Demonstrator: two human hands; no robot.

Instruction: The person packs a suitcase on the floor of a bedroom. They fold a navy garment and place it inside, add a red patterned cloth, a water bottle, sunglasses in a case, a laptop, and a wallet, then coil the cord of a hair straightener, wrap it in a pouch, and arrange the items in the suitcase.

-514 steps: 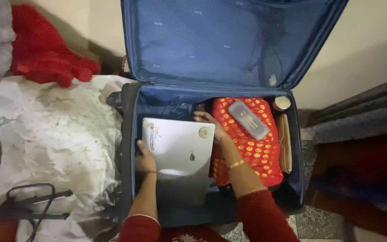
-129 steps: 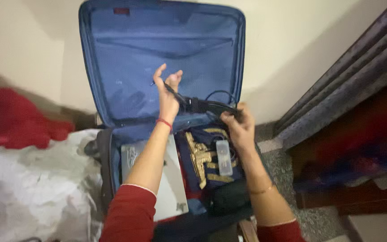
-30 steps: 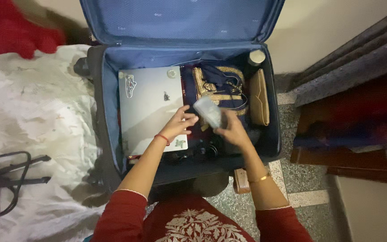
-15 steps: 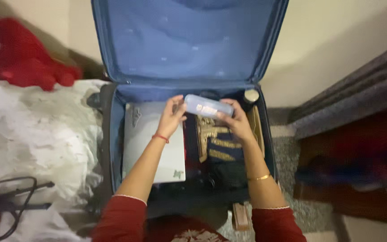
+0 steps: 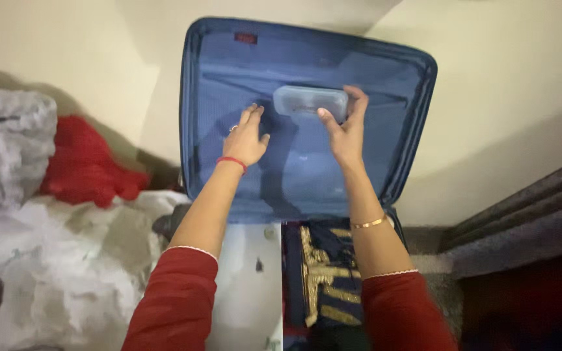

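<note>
Your right hand [image 5: 346,130] holds the little clear box [image 5: 310,102] between thumb and fingers, up against the blue suitcase lid [image 5: 385,84]. Your left hand [image 5: 245,138] is open and flat on the lid, just beside the box.

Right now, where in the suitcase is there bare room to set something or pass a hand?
Bare: the lid lining right of and below the right hand, which holds the case, and the strip above it. Crowded: the base, filled by the laptop and the navy-gold cloth, with both forearms over it.
</note>
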